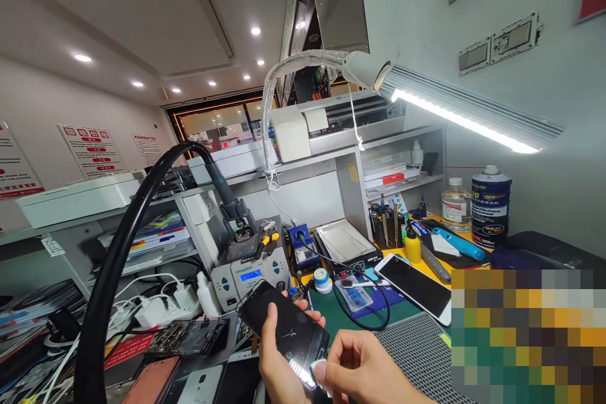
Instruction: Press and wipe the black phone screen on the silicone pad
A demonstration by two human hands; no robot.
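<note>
Gripping: my left hand [274, 360] around the black phone [286, 322], before the green mat [404, 310].
Right hand [362, 363]: pinches a white scrap [315, 367] at the phone's near end.
Phone: probably light, stiff, slick, fragile; hold long edges.

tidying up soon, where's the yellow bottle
In the head view, right of centre, the yellow bottle stands beside the grey tool, beyond the white phone.
</note>
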